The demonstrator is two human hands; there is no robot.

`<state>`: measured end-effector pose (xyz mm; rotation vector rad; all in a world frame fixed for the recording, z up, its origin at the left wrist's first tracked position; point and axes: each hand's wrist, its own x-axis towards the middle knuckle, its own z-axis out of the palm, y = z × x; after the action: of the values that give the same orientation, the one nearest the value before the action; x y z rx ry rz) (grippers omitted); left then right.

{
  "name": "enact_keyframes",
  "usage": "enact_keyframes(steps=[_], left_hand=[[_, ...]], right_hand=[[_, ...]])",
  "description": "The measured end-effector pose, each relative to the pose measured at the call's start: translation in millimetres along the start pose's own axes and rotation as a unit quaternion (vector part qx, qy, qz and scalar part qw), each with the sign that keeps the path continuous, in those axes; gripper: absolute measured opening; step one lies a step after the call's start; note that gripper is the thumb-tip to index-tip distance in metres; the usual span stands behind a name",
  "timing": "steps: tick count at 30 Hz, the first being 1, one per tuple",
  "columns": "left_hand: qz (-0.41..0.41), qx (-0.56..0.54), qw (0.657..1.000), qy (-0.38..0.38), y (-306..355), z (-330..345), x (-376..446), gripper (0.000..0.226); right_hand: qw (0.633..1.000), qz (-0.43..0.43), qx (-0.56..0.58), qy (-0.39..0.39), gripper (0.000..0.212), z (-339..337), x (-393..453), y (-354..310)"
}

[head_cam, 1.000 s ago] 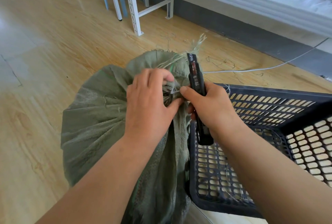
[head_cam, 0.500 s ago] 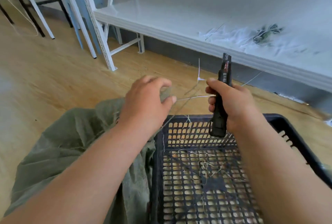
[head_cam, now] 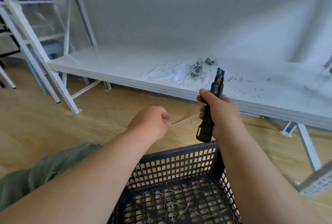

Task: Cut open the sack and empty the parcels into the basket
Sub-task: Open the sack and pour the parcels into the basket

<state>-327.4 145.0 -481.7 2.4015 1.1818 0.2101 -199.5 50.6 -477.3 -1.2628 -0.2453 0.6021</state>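
Step, judged: tie string off sack, being cleared away; parcels not yet emptied. Next calls for dropping string, parking knife, lifting sack mouth over basket.

Left hand, above basket: fingers curled, pinching string.

Right hand, above basket's far rim: fist round knife, upright.

Sack: slumped left of basket, on floor.

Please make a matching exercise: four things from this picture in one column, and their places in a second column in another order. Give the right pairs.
1. knife
2. string
3. sack
4. scraps

A. on the white shelf
B. on the floor, left of the basket
C. gripped upright in the right hand
D. stretched between both hands

Pairs: 1-C, 2-D, 3-B, 4-A
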Motion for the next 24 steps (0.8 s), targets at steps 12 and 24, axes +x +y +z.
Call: enact_keyframes(steps=[12, 24], left_hand=[[-0.013, 0.425, 0.902, 0.072, 16.6, 7.0, 30.7, 0.032], [-0.038, -0.112, 0.992, 0.038, 16.1, 9.8, 18.9, 0.033]], right_hand=[[0.997, -0.019, -0.046, 0.054, 0.017, -11.6, 110.8, -32.1], [0.988, 0.074, 0.058, -0.126, 0.020, 20.5, 47.4, 22.1]])
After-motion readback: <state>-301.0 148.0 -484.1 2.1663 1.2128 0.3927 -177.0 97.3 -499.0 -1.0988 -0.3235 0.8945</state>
